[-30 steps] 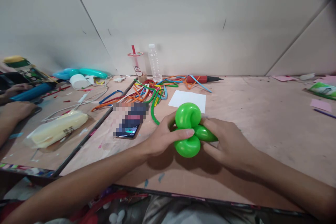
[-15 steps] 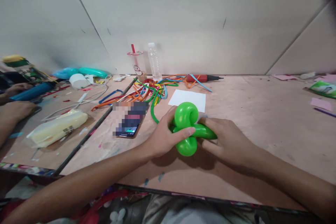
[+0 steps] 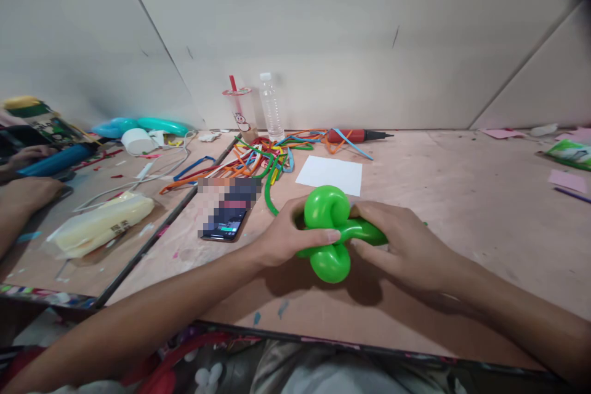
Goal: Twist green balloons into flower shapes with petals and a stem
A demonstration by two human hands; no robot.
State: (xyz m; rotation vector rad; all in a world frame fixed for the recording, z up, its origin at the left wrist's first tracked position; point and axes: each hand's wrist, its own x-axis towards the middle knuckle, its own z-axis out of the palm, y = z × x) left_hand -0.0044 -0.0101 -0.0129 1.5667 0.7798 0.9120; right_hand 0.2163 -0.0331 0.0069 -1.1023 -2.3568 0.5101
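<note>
A green twisted balloon (image 3: 329, 206) is held between both hands above the table's front part. It shows a rounded loop at the top, another bulge below, and a segment running to the right. My left hand (image 3: 290, 234) is closed on its left side, with the thumb pressed across the middle where the parts meet. Wrapped round the right-hand segment is my right hand (image 3: 392, 237), its fingers partly hidden behind the balloon. Just beyond the hands lies a sheet of white paper (image 3: 330, 173).
A phone (image 3: 228, 215) lies left of the hands. Behind are loose uninflated balloons (image 3: 258, 160), a drink cup (image 3: 240, 114), a plastic bottle (image 3: 271, 108) and a red hand pump (image 3: 353, 136). At far left, another person's hand (image 3: 34, 194) rests beside a wrapped yellowish package (image 3: 104, 225).
The balloon's upper loop and lower bulge have shifted slightly down towards me. My right hand has moved a little to the right along the segment, while my left thumb still presses the middle.
</note>
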